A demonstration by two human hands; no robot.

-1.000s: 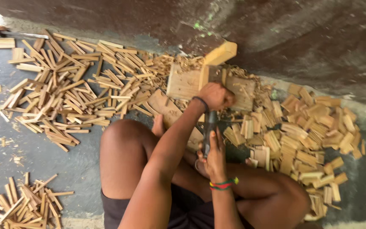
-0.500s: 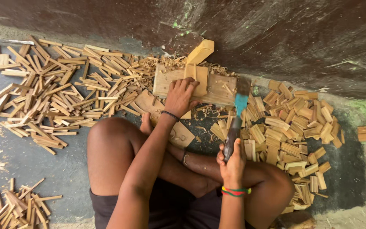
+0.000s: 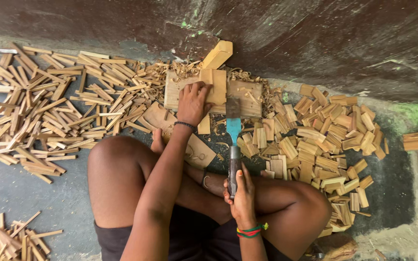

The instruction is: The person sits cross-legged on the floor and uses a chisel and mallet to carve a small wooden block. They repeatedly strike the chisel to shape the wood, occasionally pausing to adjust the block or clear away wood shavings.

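Observation:
My left hand [image 3: 193,102] presses down on a small pale wood block [image 3: 215,86] that lies on a flat wooden work board [image 3: 250,96]. My right hand [image 3: 240,194] grips the dark handle of a chisel-like tool [image 3: 233,140] with a blue neck. Its metal blade rests on the board just right of the block. A second pale block [image 3: 217,53] leans against the board's far edge. I sit cross-legged on the floor, knees on either side of the tool.
Thin split sticks [image 3: 49,111] lie heaped on the left, with another small heap [image 3: 6,239] at lower left. Short cut wood pieces [image 3: 325,135] are piled on the right. Curled shavings [image 3: 170,71] ring the board. A dark wall [image 3: 291,38] rises just behind.
My right hand swung the tool out to the right, then brought its blade down beside the block. My left hand stayed on the block.

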